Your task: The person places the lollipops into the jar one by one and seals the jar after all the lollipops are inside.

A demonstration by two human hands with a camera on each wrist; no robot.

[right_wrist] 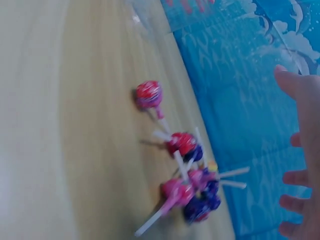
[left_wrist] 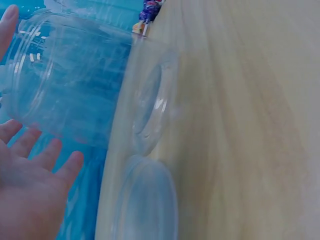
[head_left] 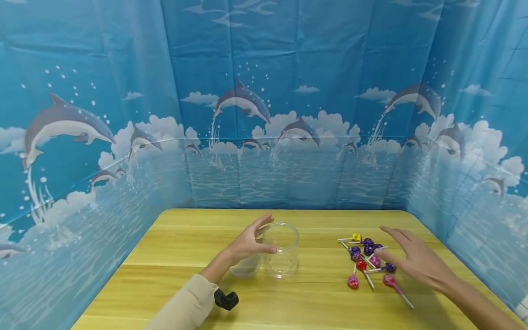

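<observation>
A clear plastic jar (head_left: 281, 254) stands upright and uncapped on the table, its round mouth facing up. My left hand (head_left: 251, 240) is at its left side near the rim, thumb and fingers spread apart; whether they touch the jar I cannot tell. Under that hand lies a translucent round lid (head_left: 246, 266), also seen beside the jar in the left wrist view. To the right is a loose group of wrapped lollipops (head_left: 355, 252) in purple, pink, red and yellow. Above their right side hovers my right hand (head_left: 420, 259), fingers extended and holding nothing.
The wood-grain table (head_left: 165, 284) ends at a rounded far edge. Behind it and along both sides hangs a blue curtain (head_left: 264, 178) printed with dolphins. One pink lollipop (head_left: 389, 280) lies nearest the front, its stick pointing toward me. A black device (head_left: 226, 299) sits at my left wrist.
</observation>
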